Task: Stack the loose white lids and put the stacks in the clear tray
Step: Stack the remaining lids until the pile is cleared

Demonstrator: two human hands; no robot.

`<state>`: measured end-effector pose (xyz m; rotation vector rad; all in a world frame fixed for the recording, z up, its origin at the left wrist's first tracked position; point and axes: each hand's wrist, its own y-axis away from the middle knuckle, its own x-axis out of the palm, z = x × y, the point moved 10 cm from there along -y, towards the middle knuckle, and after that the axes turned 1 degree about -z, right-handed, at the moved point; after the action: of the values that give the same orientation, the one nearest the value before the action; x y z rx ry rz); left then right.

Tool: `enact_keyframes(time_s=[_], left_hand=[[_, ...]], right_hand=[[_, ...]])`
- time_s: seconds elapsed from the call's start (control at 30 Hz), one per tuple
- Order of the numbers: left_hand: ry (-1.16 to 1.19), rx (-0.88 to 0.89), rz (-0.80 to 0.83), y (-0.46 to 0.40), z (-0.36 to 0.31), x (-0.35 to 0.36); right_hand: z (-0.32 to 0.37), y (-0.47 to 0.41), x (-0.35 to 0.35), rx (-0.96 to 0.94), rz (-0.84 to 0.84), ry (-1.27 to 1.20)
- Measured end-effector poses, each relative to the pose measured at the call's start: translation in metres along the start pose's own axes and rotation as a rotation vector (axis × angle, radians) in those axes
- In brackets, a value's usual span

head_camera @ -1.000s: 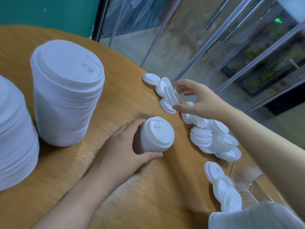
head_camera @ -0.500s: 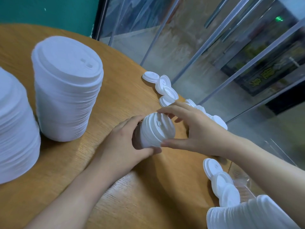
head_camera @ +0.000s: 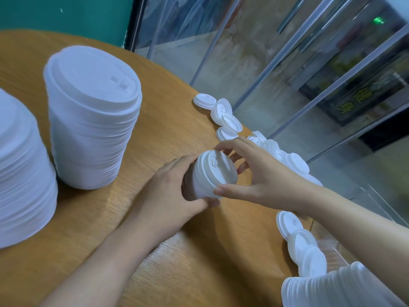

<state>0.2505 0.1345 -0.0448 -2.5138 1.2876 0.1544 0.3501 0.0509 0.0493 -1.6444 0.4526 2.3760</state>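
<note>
Both hands (head_camera: 261,178) grip lid stack (head_camera: 212,176); table edge (head_camera: 247,129) near.

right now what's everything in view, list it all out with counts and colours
small lid stack: one, white, mid-table, held between both hands
tall lid stacks: two, white, left side of table, one cut off by the frame edge
lying lid stack: one, white, bottom right corner, on its side
loose lids, far group: at least four, white, along the table's far edge
loose lids, middle pile: count unclear, white, behind the right hand
loose lids, near group: three, white, overlapping by the right edge
table: one, brown wood
wall: teal, top left
left hand: grips the small stack's side
right hand: fingers curled round the top lid
</note>
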Motion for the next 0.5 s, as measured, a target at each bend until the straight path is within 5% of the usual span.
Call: enact_keyframes(time_s=[0.27,0.5], left_hand=[[-0.014,0.010,-0.007,-0.002,0.000,-0.001],[-0.025,0.010,-0.009,-0.001,0.002,-0.001]], right_hand=[[-0.014,-0.013,-0.035,0.189,-0.001,-0.121],[-0.099,-0.062,-0.066,0.327,-0.121,0.145]])
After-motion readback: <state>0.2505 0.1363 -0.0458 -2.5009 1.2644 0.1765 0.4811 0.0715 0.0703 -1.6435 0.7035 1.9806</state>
